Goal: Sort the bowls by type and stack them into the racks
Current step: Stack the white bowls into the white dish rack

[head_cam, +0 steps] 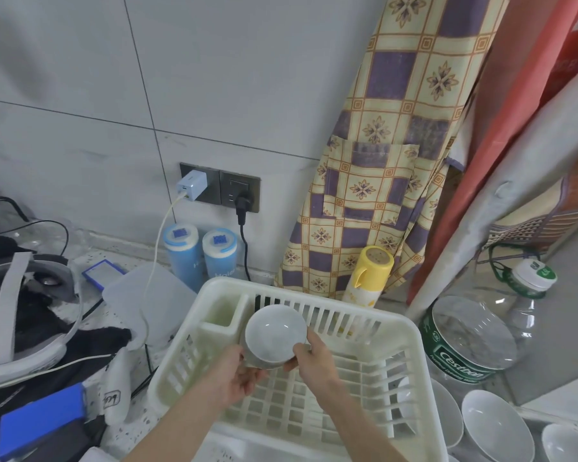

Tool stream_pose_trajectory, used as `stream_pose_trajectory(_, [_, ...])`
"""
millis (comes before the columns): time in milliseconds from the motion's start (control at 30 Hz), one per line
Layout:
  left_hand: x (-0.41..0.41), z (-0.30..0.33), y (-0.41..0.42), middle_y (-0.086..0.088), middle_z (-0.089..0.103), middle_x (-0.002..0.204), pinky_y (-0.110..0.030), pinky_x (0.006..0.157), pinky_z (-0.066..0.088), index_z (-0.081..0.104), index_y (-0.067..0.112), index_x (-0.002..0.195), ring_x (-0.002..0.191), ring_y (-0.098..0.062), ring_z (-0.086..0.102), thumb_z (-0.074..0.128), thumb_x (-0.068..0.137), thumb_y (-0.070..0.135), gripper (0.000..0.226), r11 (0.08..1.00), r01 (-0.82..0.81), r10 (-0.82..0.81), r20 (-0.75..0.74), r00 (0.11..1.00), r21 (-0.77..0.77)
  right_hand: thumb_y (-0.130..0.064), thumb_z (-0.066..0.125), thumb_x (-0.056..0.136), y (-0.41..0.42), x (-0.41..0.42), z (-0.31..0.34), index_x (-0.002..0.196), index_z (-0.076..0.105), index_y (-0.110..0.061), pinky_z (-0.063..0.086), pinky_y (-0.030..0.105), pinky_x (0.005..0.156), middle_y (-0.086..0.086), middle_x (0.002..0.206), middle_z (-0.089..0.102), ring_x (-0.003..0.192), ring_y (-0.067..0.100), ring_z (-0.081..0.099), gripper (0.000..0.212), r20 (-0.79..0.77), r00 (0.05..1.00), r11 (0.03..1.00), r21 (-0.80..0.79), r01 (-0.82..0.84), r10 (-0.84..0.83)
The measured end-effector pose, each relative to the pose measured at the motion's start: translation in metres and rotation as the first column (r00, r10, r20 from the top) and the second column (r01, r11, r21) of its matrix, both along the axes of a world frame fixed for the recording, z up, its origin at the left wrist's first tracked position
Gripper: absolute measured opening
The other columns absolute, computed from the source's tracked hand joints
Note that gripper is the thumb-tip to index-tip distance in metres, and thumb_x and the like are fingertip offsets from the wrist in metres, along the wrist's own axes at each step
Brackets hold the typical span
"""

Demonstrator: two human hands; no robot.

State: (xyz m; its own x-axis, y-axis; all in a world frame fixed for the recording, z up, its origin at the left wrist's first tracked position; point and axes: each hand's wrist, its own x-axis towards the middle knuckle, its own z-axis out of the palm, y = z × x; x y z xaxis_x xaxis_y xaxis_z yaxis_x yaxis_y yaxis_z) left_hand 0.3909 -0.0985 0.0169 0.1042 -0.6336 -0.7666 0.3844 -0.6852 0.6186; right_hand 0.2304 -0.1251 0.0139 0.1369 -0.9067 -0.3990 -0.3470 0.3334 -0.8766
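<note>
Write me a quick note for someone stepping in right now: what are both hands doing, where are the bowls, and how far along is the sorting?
Left hand and right hand: both in a grip on one small white ceramic bowl, held over the white slatted plastic dish rack.
Rack: no bowls seen stacked in it yet.
Other white bowls sit at the lower right, beside the rack.
Done: first bowl picked up.
Left: set this bowl in the rack, then sort and stack the others.

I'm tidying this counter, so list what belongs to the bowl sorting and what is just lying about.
Part of the job: bowl held by left hand and right hand; white rack; white bowls waiting at right.

Lying about: yellow spray can; blue canisters; water bottle; apron; charger.
</note>
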Motion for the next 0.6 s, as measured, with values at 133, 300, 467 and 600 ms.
stream_pose_trajectory(133, [-0.002, -0.002, 0.000, -0.019, 0.068, 0.069, -0.023, 0.044, 0.034, 0.052, 0.009, 0.087, 0.056, -0.026, 0.060, 0.046, 0.096, 0.020, 0.015, 1.000, -0.003, 0.002, 0.080, 0.997, 0.004, -0.011, 0.041, 0.094, 0.001, 0.006, -0.001, 0.146, 0.038, -0.030, 0.040, 0.008, 0.046, 0.009, 0.107, 0.070, 0.062, 0.005, 0.066, 0.055, -0.056, 0.998, 1.000, -0.004, 0.011, -0.011])
stream_pose_trajectory(300, [-0.004, -0.019, -0.005, -0.014, 0.069, 0.075, -0.022, 0.047, 0.033, 0.053, 0.013, 0.093, 0.054, -0.018, 0.053, 0.043, 0.101, 0.028, 0.020, 0.998, 0.034, -0.042, 0.135, 0.990, 0.062, -0.011, 0.040, 0.094, 0.001, 0.013, -0.004, 0.144, 0.041, -0.029, 0.041, 0.013, 0.048, 0.011, 0.100, 0.071, 0.057, 0.004, 0.063, 0.054, -0.079, 0.997, 1.000, 0.012, -0.006, 0.007])
stream_pose_trajectory(467, [-0.004, -0.031, -0.010, -0.014, 0.066, 0.076, -0.018, 0.042, 0.027, 0.057, 0.012, 0.095, 0.051, -0.017, 0.049, 0.043, 0.096, 0.013, 0.014, 0.993, 0.111, -0.117, 0.208, 0.971, 0.044, -0.009, 0.042, 0.094, 0.000, 0.014, -0.010, 0.141, 0.047, -0.021, 0.040, 0.009, 0.042, 0.013, 0.100, 0.069, 0.056, 0.007, 0.060, 0.049, -0.092, 0.996, 1.000, -0.019, 0.017, -0.019])
stream_pose_trajectory(600, [-0.004, -0.031, -0.011, -0.016, 0.065, 0.076, -0.015, 0.039, 0.026, 0.058, 0.013, 0.091, 0.049, -0.016, 0.049, 0.043, 0.093, 0.008, 0.015, 0.992, 0.119, -0.125, 0.233, 0.964, 0.041, -0.013, 0.043, 0.094, -0.003, 0.013, -0.013, 0.142, 0.043, -0.022, 0.038, 0.013, 0.041, 0.011, 0.089, 0.068, 0.041, 0.001, 0.054, 0.049, -0.079, 0.996, 0.999, 0.024, 0.044, -0.042])
